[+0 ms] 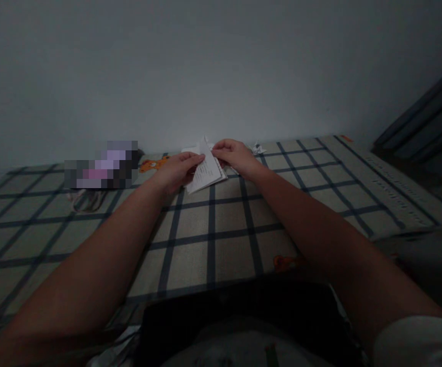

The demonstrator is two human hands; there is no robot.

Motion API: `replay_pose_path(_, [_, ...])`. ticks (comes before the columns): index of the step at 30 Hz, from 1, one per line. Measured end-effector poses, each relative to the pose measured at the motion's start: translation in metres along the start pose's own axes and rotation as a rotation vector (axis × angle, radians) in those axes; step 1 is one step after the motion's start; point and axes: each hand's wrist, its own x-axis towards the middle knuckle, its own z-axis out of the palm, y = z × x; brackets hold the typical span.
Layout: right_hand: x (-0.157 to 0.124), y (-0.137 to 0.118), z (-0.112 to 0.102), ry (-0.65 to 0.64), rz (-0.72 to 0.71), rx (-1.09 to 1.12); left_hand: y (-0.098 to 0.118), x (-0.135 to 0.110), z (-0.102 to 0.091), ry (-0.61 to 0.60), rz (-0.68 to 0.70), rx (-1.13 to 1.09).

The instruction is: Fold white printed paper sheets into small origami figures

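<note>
A folded sheet of white paper [205, 174] with rows of dark writing is held above the checked cloth. My left hand [177, 171] pinches its left side, thumb on top. On the upper right, my right hand [236, 154] has its fingers closed at the paper's edge. More white paper layers show behind and beneath the sheet; how they join is hard to make out in the dim light. Just right of my right hand lies a small crumpled or folded white paper piece [259, 148].
A checked cloth [228, 244] with orange bear prints covers the surface, which meets a plain wall [221, 66]. At the left lies a blurred-out object [102, 165] with a looped cord [85, 201]. Dark draped fabric [427, 112] hangs at the right. A dark object [239, 316] is close to my body.
</note>
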Motion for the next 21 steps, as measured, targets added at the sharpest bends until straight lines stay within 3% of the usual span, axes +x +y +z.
replay_pose_path(5, [-0.002,-0.003,0.001,0.005,0.058,0.071,0.002,-0.004,0.001,0.05,0.053,0.098])
replay_pose_path(10, [-0.002,-0.002,-0.001,0.032,0.032,-0.08,0.003,-0.007,0.003,0.073,0.047,0.183])
replay_pose_path(21, [-0.002,-0.001,-0.002,-0.058,0.019,-0.015,0.005,-0.011,0.01,0.115,0.009,0.09])
